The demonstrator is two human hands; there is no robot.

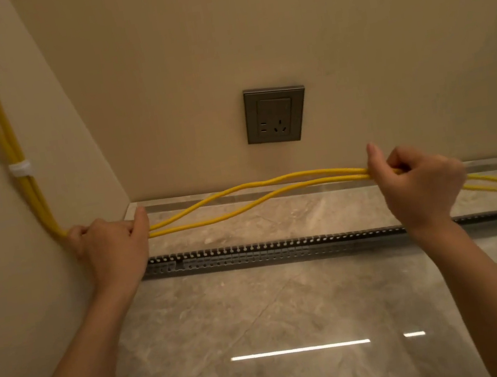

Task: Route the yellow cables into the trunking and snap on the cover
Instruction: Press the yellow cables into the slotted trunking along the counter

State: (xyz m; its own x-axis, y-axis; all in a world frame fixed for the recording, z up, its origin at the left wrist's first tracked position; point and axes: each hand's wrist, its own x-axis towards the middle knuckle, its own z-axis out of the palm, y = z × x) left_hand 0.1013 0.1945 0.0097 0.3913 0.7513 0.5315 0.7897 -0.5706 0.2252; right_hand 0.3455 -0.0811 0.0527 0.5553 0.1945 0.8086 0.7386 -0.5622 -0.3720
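Yellow cables [257, 193], gripped by left hand [110, 241] and right hand [417, 182] above the trunking [281, 246], may twist and miss its slot.

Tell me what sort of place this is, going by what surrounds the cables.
Most likely a finished indoor room, home or office, at a wall corner. A grey wall socket sits in the painted wall, the floor is glossy marble-look tile, and yellow cables run above slotted trunking.
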